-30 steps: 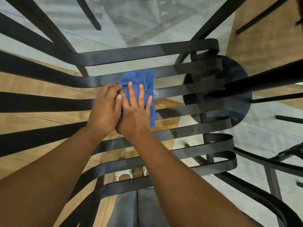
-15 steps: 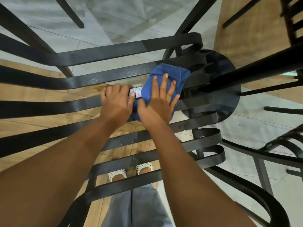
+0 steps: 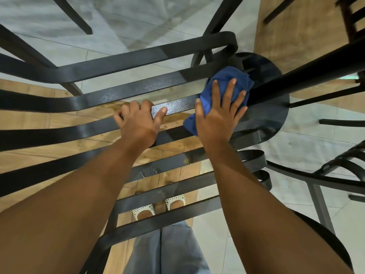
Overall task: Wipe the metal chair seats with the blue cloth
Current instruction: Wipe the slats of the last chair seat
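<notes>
Several flat black metal seat slats (image 3: 126, 89) run left to right, with open gaps showing floor between them. The crumpled blue cloth (image 3: 225, 80) is pressed flat by the spread right hand (image 3: 219, 113) at the slats' right ends, partly hidden beneath it. One slat is gripped by the left hand (image 3: 138, 121), just left of the cloth.

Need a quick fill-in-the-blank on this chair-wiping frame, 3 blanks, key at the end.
1. The right hand presses a cloth whose colour is ____.
2. The left hand grips a seat slat made of ____.
3. The cloth lies under the ____ hand.

Missing words: blue; metal; right
</notes>
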The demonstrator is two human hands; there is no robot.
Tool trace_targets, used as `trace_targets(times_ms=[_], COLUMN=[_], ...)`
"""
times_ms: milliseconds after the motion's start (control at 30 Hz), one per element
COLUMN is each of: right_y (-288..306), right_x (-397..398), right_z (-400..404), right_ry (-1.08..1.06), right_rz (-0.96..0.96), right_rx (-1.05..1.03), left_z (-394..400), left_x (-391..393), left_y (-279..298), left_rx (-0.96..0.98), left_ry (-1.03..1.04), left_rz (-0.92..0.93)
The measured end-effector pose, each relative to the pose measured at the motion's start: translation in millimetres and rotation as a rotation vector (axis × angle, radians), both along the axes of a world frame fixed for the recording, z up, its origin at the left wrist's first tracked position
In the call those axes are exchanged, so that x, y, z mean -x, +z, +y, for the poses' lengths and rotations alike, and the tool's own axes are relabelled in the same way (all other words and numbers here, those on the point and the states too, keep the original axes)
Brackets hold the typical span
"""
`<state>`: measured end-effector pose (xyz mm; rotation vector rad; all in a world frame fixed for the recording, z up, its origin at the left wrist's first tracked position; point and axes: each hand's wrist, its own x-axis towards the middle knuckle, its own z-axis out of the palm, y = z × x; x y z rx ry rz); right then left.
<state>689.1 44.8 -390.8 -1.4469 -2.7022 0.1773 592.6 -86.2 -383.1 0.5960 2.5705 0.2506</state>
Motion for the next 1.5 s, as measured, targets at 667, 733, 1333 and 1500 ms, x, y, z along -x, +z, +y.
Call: trace_targets(times_ms=[667, 733, 1333, 1500], right_y=[60.9, 64.6, 85.8, 88.4], right_x=[-22.6, -31.9, -34.9, -34.7], right_z=[-6.9, -12.0, 26.9, 36.9], right_ry=[0.232, 0.326, 0.030, 0.038], right_rz=[-0.117, -0.259, -0.054, -0.038], right_rx=[0.496, 0.603, 0.611, 0.654], left_z=[24.4, 30.6, 96.3, 101.1], left_x=[-40.7, -49.4, -103.2, -119.9], left_y=[32.1, 29.9, 27.4, 45.8], left_rx=[-0.529, -0.603, -0.096, -0.243], left_ry=[-0.028, -0.150, -0.351, -0.180], left_rz=[0.082, 0.042, -0.060, -0.273])
